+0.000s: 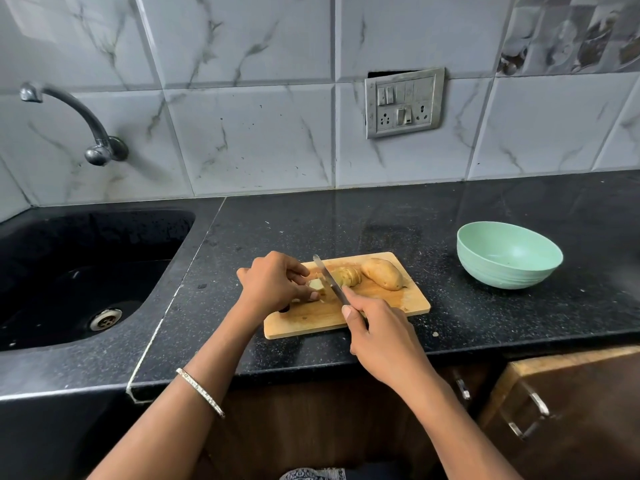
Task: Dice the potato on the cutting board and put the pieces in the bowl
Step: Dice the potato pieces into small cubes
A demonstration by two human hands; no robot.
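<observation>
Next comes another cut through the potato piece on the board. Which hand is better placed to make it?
Right, likely: the right hand grips the knife, its blade across the potato piece that the left hand pinches on the cutting board.

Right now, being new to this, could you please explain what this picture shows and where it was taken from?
No machine here: a person wears a head camera that looks down at their two hands. On the black counter lies a wooden cutting board with sliced potato and an unsliced potato chunk. The right hand grips a knife; the left hand holds a pale potato piece beside its blade. A green bowl stands to the right, a sink to the left.
</observation>
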